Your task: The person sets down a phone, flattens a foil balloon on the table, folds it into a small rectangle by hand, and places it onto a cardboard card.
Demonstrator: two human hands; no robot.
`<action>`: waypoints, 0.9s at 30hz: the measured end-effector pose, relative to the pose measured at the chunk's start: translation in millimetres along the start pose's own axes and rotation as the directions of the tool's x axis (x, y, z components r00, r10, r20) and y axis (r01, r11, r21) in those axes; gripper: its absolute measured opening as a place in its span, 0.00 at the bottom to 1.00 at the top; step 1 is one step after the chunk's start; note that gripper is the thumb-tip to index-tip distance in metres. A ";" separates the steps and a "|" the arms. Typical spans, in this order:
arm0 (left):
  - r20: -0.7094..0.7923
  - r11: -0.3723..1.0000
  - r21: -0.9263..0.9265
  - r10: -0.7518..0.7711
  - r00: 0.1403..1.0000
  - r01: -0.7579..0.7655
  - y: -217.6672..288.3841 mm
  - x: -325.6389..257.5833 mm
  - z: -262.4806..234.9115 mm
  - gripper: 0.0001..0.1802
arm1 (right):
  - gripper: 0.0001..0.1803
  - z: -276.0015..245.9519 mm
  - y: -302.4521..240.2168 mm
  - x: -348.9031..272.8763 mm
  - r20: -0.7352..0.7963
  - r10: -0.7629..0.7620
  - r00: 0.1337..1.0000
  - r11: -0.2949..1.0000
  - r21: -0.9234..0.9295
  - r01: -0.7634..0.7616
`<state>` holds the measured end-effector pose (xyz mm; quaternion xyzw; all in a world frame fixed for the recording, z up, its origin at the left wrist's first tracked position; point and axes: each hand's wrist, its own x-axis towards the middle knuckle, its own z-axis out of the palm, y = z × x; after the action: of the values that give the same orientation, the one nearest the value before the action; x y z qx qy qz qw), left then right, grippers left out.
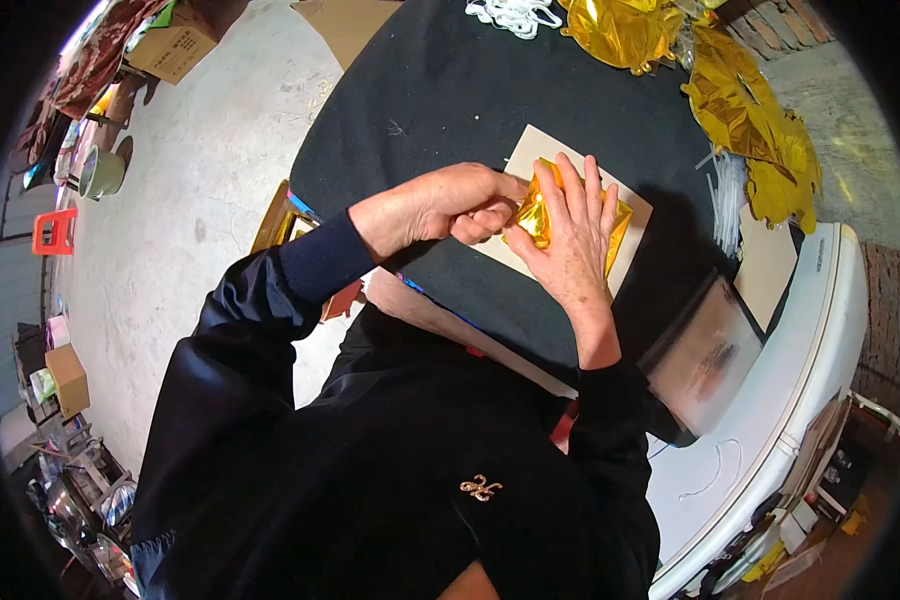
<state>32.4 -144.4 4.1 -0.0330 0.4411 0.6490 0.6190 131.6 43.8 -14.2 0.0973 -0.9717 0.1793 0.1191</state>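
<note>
A folded piece of shiny gold foil, like a flat foil balloon (537, 218), lies on a beige cardboard sheet (632, 215) on the black-covered table (410, 110). My right hand (575, 240) rests flat on the foil, fingers stretched out and pointing away from me, hiding much of it. At the foil's left edge is my left hand (465, 205), its fingers curled and closed in a pinch. The fingertips appear to grip the foil's edge, though the exact hold is partly hidden.
More gold foil balloons (755, 125) lie at the table's far right, near white string (515, 14) and a bundle of thin white sticks (727, 205). A clear plastic bag (708, 355) sits right, beside a curved white surface (815, 340). A red stool (55, 232) stands far left.
</note>
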 end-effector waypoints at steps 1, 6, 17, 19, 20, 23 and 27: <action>-0.025 0.998 0.040 0.041 0.999 -0.040 0.6 -0.6 -1.3 0.20 | 0.41 0.0 -1.5 0.7 0.020 -0.004 1.000 1.000 -0.019 0.004; -0.158 0.971 0.216 0.138 0.978 -0.102 5.4 -10.2 2.3 0.15 | 0.44 4.7 -0.1 0.2 0.053 -0.023 0.998 0.995 -0.099 0.028; 0.467 -0.359 0.862 0.837 0.287 -0.357 -37.6 11.7 16.7 0.26 | 0.57 12.8 -3.0 4.3 0.120 0.035 0.992 0.996 -0.085 -0.025; 0.487 -0.362 0.862 0.785 0.383 -0.355 -44.7 8.9 12.2 0.36 | 0.60 10.8 -0.4 3.8 0.134 0.052 0.990 0.993 -0.108 -0.037; 0.489 -0.388 0.870 0.755 0.438 -0.303 -51.9 10.4 11.0 0.41 | 0.60 9.7 0.8 3.3 0.128 0.059 0.990 0.993 -0.113 -0.045; 0.432 -0.432 0.887 0.654 0.622 -0.162 -54.2 4.7 9.4 0.53 | 0.62 15.1 6.6 0.5 0.110 0.037 0.993 0.997 -0.066 -0.030; 0.432 -0.437 0.888 0.682 0.590 -0.145 -33.2 -1.9 25.0 0.46 | 0.67 10.2 4.2 1.6 0.093 0.074 0.993 0.996 -0.052 -0.069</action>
<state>73.0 -135.7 2.8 0.5064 0.8257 0.2480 -0.0161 127.1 43.7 -24.3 0.0680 -0.9832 0.1549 0.0685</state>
